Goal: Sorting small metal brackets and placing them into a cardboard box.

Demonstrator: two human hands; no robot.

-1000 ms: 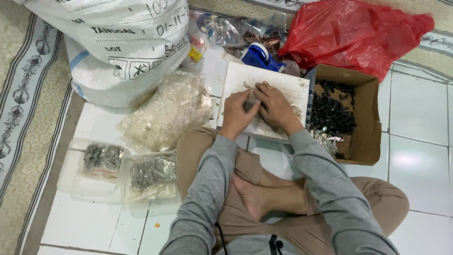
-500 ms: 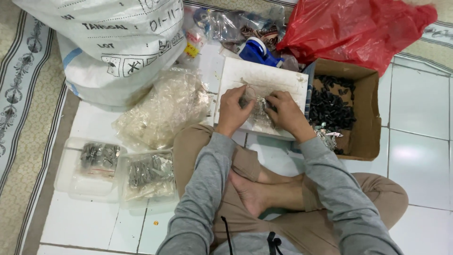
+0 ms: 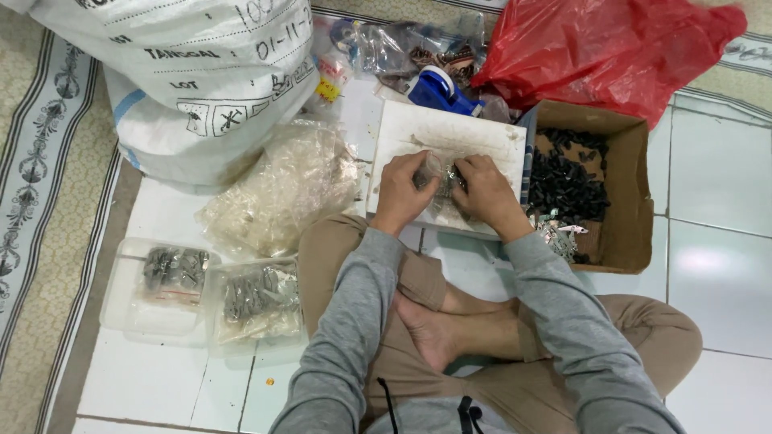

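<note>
I sit cross-legged on a tiled floor. My left hand (image 3: 404,191) and my right hand (image 3: 486,195) meet over a white board (image 3: 450,133) resting on my knees. Both pinch a small clear plastic bag (image 3: 441,178) with small metal pieces inside; the fingers hide most of it. A brown cardboard box (image 3: 623,189) of small black parts stands just right of my right hand, with shiny metal clips (image 3: 559,233) at its near corner.
A large white printed sack (image 3: 185,72) stands at the back left, a red plastic bag (image 3: 603,48) at the back right. A pile of clear bags (image 3: 281,193) lies to my left. Two clear trays (image 3: 165,281) (image 3: 257,301) hold filled bags. A blue tape dispenser (image 3: 438,88) sits behind the board.
The camera has tilted a little, shifting the scene. My hands stay together over the board, working the small bag; they sit slightly lower on it than a second ago.
</note>
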